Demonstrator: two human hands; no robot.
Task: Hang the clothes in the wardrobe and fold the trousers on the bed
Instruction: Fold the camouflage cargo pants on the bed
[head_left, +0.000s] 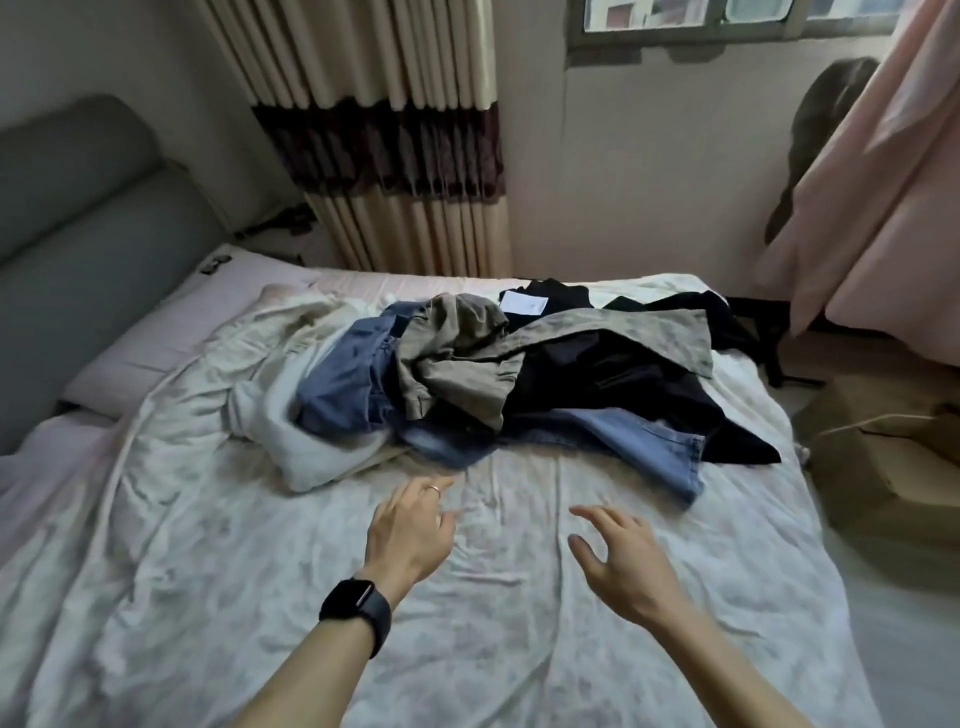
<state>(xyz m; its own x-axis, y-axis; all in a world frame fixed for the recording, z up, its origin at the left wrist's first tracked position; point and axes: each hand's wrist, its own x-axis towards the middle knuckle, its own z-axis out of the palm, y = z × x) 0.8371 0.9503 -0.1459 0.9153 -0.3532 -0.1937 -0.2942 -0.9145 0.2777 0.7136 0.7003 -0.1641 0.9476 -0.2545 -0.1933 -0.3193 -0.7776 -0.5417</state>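
1. We see a pile of clothes (493, 384) heaped across the far half of the bed (467, 649), on its crumpled pale sheet.
2. In the pile, grey trousers (457, 358) lie on top near the middle. One of their legs stretches to the right over a black garment (623, 384).
3. Blue jeans (649, 447) lie underneath, with one leg pointing towards the near right of the bed. More denim shows at the left of the heap, and we cannot tell if it is the same pair.
4. A white garment (306, 447) is bunched at the pile's left edge, and a paper label (524, 302) shows at the far side.
5. The left hand (410, 525) is over the sheet just in front of the pile. Its fingers are loose and it grasps nothing. It wears a ring (434, 488), and a dark watch (356, 605) sits on the wrist.
6. The right hand (623, 561) is beside it, fingers spread and relaxed, also grasping nothing.
7. A pillow (156, 338) lies at the left against a grey headboard (78, 208).
8. A striped curtain (384, 130) hangs behind the bed. On the right are a pink curtain (883, 182) and a cardboard box (883, 457).
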